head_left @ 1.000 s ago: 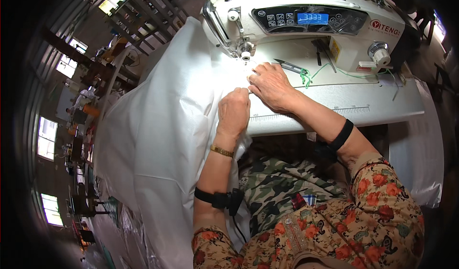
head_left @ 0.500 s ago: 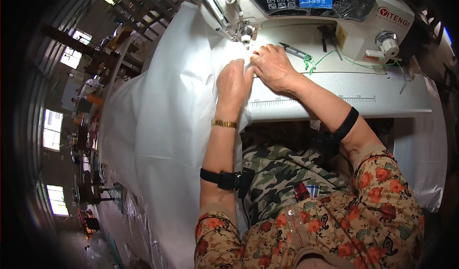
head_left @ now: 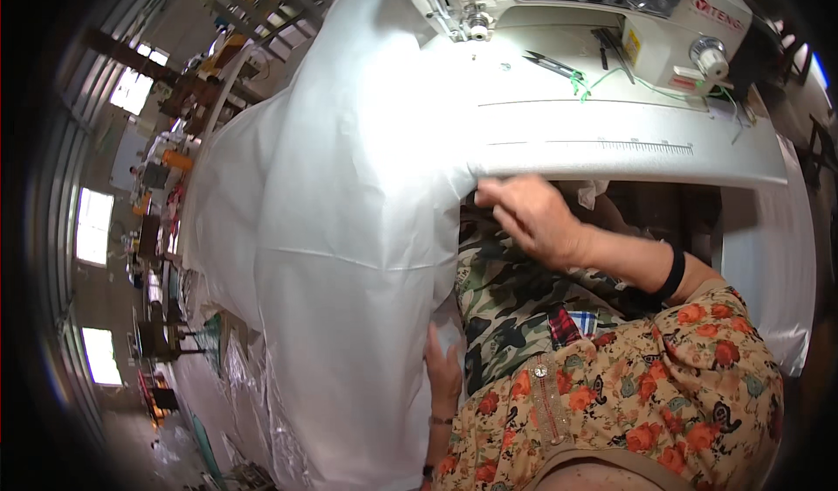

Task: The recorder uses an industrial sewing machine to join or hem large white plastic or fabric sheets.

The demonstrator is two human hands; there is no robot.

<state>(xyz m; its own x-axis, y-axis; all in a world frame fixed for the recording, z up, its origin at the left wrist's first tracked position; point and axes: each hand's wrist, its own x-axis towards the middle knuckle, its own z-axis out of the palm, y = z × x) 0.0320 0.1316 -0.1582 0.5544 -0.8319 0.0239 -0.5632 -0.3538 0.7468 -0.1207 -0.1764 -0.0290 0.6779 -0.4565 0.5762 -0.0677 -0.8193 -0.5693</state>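
Since the earlier frame, both hands have left the needle area: the left hand (head_left: 443, 376) has dropped beside the lap, at the near part of the sheet (head_left: 336, 216), and the right hand (head_left: 534, 220) has come back to the front edge of the table (head_left: 567, 156). The sheet, white and broad, lies left of and under the needle end of the machine (head_left: 602, 18), spreads over the table's left part and hangs down past the front edge beside the camouflage cloth (head_left: 506, 273) on the lap. The right hand's fingers are bent and bunched at the sheet's right edge; blur keeps me from telling whether they pinch it or only touch it. The left hand's visible fingers stand apart, nothing seen between them, though the sheet may hide some. I judge the sheet light for its area, soft enough to fold yet a little crisp, as its broad creases suggest; its sheen hints at a slippery face, and its hanging bulk would likely drag. The right edge, near the table's front, looks the best place to pinch, with a flat palm supporting the hanging part. Clippers (head_left: 552, 66) and green thread (head_left: 580, 85) lie apart, to its right.
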